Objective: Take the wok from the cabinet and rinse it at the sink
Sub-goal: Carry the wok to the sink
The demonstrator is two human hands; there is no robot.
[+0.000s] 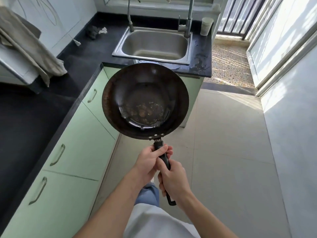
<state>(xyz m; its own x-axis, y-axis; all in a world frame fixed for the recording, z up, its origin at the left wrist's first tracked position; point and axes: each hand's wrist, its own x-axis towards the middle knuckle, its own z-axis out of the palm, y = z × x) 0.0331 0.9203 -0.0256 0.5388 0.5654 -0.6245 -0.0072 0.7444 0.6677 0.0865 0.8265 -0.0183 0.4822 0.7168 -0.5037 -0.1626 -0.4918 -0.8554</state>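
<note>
A dark round wok (145, 100) with brownish residue in its bottom hangs level above the floor, in front of the green cabinets. Both hands hold its black handle. My left hand (151, 160) grips the handle close to the bowl. My right hand (173, 181) grips further back, near the handle's looped end. The steel sink (152, 44) lies ahead, just beyond the wok's far rim, with nothing in its basin. A tall tap (188, 23) stands at the sink's right rear and a thinner tap (130, 14) at its left rear.
A black counter (82, 48) wraps from the left side round to the sink. Green cabinet doors (82, 143) with handles run along the left. A cloth (29, 47) hangs at upper left. A white cup (206, 25) stands right of the sink. Tiled floor stretches to the right.
</note>
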